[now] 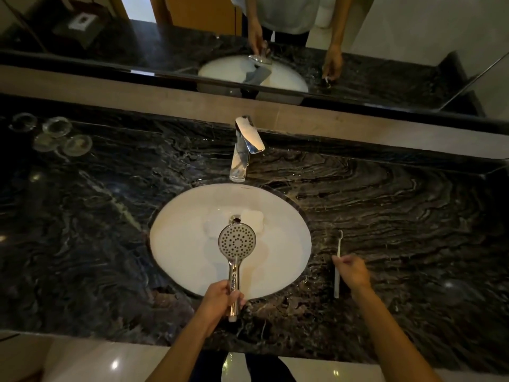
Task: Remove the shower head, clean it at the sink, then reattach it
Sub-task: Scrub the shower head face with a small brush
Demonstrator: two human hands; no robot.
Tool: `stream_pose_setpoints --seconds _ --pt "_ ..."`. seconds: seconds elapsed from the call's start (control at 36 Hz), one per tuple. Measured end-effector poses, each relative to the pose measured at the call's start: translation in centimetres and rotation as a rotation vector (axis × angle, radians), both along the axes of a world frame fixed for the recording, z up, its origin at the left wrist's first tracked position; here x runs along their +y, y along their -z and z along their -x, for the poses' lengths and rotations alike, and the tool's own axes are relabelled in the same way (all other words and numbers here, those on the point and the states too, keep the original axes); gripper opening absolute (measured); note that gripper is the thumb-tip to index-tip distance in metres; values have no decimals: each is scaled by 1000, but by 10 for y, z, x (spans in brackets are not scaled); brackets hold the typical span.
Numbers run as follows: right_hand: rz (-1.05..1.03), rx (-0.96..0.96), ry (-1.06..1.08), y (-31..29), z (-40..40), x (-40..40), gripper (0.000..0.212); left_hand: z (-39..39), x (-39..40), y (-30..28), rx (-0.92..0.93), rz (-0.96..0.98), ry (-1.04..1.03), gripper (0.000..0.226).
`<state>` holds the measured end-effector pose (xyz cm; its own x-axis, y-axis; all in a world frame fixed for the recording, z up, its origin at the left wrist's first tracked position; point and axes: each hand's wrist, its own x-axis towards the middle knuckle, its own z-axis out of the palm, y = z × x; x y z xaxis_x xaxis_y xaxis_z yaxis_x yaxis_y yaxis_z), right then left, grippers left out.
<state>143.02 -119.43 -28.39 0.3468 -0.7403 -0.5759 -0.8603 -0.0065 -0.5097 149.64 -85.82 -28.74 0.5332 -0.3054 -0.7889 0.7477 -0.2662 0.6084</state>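
A chrome shower head point(237, 242) with a round perforated face points up over the white oval sink point(181, 244). My left hand point(220, 299) grips its handle near the sink's front rim. A white toothbrush point(338, 260) lies on the dark marble counter just right of the sink, bristles toward the wall. My right hand point(354, 271) pinches the toothbrush at about the middle of its handle. The drain shows just beyond the shower head.
A chrome faucet point(243, 150) stands behind the sink. Several glass dishes point(56, 133) sit at the counter's far left. The dark marble counter point(413, 202) spreads to both sides. A mirror point(275, 37) runs along the back wall.
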Motion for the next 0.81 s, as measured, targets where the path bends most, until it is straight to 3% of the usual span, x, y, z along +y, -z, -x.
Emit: stream_pose_setpoints --seconds 0.17,0.25,0.39,0.53,0.64,0.81 --pt "-278 -368 25 -26 -15 38 23 5 9 2 22 -35 14 7" --pt "-403 -451 -32 -37 -26 59 20 6 11 1 46 -15 -26 7" --pt "-521 -438 -150 -37 -45 91 14 8 14 -4 66 -17 -61 11" --pt "-545 -400 -274 -35 -62 118 25 13 17 -9 91 4 -118 14" --pt "-548 -361 -350 -29 -71 136 15 16 21 -9 108 34 -158 13" --pt "-364 -289 -522 -17 -88 158 12 18 21 -8 117 59 -191 11"
